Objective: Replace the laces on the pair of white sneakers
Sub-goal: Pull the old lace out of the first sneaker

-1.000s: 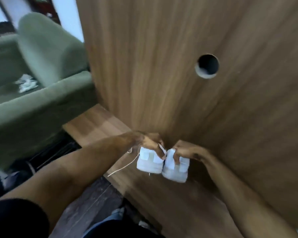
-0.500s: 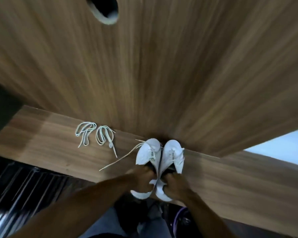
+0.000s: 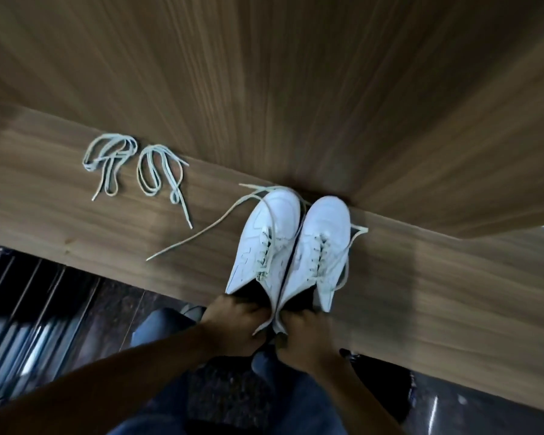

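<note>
The left hand [image 3: 233, 324] is gripping the heel of the left sneaker [image 3: 266, 243], its fingers curled over the rim of the heel opening, and the right hand [image 3: 305, 334] is gripping the heel of the right sneaker [image 3: 319, 249] in the same way; each grip is closing on its own shoe and holding nothing else. The two sneakers are standing side by side, touching along their inner edges, toes pointing away from the person and resting against the upright wooden panel [image 3: 296, 89] at the back of the surface [image 3: 437, 309], with their heels at the near edge. Both are still carrying their old laces [image 3: 264, 252], which are threaded through the eyelets but untied, the loose ends trailing out over the wood to the left of the left shoe and to the right of the right one. Well apart to the left, two spare laces [image 3: 132, 164] are lying in loose coils near the panel, just beside each other. Judging by this, the person is only setting the pair in place, and the replacing itself is not yet starting: no eyelet is standing empty. The next move is probably calling for one hand to let go of its heel and begin drawing an old lace out from the top eyelets downward, while the other hand is steadying that shoe; the trailing ends are lying free, so they should be pulling through without snagging.
</note>
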`<state>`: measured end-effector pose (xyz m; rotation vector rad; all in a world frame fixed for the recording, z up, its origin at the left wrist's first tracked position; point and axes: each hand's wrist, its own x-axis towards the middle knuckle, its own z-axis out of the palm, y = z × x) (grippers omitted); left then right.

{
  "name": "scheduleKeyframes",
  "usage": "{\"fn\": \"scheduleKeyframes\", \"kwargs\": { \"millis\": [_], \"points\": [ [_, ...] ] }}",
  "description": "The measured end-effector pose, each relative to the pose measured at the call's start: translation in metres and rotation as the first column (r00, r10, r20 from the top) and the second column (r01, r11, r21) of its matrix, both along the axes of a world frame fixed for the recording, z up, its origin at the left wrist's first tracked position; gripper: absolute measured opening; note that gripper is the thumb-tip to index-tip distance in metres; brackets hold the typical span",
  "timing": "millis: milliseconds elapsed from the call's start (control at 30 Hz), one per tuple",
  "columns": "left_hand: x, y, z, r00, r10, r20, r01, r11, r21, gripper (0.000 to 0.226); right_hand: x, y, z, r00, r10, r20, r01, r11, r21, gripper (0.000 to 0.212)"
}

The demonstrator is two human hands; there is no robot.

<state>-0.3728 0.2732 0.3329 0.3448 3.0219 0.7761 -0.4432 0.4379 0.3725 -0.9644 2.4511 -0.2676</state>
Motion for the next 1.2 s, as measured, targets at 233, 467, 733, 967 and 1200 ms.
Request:
{"fn": "scheduleKeyframes", "kwargs": {
  "millis": [233, 467, 733, 967, 1200],
  "points": [
    [-0.004, -0.001, -0.003, 0.973, -0.058, -0.223, 0.062, 0.998, 0.010, 0.018, 0.005, 0.010, -0.033, 0.956, -0.005, -0.294, -0.050, 0.983, -0.176, 0.021],
    [-0.002, -0.002, -0.011, 0.975, 0.023, -0.219, -0.053, 0.990, -0.130, 0.027, 0.007, 0.005, -0.040, 0.944, -0.052, -0.327, 0.015, 0.993, -0.117, 0.020],
    [0.005, 0.010, 0.008, 0.989, 0.147, 0.006, -0.145, 0.983, -0.115, 0.032, 0.021, 0.003, -0.018, 0.977, -0.129, -0.169, 0.109, 0.986, -0.125, 0.012],
    [0.015, 0.017, 0.017, 0.976, 0.204, 0.080, -0.190, 0.969, -0.156, 0.019, 0.025, 0.001, -0.006, 0.982, -0.184, -0.051, 0.178, 0.979, -0.103, 0.014],
    [0.012, 0.013, 0.019, 0.973, 0.174, 0.154, -0.164, 0.984, -0.075, 0.035, 0.019, 0.000, -0.008, 0.987, -0.161, -0.004, 0.160, 0.982, -0.099, 0.018]
  ]
}}
